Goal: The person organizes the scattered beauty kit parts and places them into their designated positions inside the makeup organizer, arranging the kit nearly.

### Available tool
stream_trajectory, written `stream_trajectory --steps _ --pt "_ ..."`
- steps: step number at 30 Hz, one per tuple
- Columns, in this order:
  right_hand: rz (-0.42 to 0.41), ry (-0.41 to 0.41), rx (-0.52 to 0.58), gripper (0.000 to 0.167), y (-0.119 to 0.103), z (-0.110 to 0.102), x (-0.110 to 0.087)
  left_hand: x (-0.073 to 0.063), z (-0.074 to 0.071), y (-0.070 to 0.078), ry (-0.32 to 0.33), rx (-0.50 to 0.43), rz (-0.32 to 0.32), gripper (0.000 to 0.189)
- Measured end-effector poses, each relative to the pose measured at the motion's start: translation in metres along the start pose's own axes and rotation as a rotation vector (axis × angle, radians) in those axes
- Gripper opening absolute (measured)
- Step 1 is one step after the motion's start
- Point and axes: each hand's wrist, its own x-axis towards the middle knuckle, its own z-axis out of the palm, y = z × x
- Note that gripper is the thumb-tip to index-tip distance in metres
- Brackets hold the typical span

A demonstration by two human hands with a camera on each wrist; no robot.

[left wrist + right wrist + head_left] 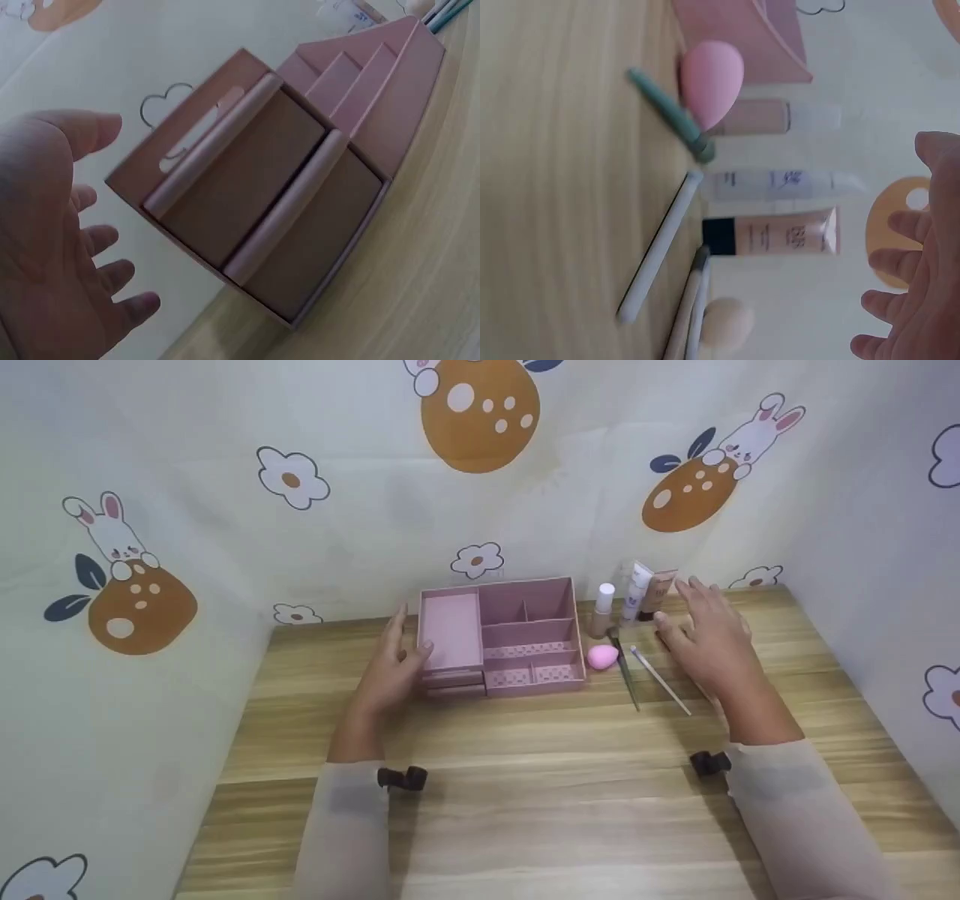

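Observation:
A pink desktop organizer (450, 630) stands near the back of the wooden table, with open compartments on its right and two drawers (247, 180) low on its left. My left hand (384, 671) is beside the organizer's left side, fingers extended and thumb apart; nothing is in its grasp. On the other side, my right hand (716, 641) hovers with spread fingers near a beige tube (780, 232) with a black cap. Next to that tube stand a white tube (636, 594) and a white-capped bottle (603, 611).
Between organizer and right hand lie a pink makeup sponge (602, 657), a green-handled brush (628, 679) and a white-handled brush (661, 681). The right wrist view also shows a pale round sponge (727, 324) and more brushes (681, 322). A patterned cloth (375, 532) hangs behind the table.

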Motion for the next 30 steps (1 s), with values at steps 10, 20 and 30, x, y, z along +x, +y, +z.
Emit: stream_trajectory --steps 10,20,30 --pt "0.061 -0.027 0.103 0.085 0.041 -0.005 -0.006 0.001 0.0 -0.015 -0.108 -0.236 -0.013 0.086" --pt "0.202 -0.049 0.201 0.082 0.068 -0.007 -0.008 0.003 0.004 -0.018 -0.143 -0.245 -0.036 0.086" --pt "0.258 -0.08 0.268 0.082 0.078 -0.001 -0.005 0.002 0.002 -0.016 -0.157 -0.286 -0.041 0.089"
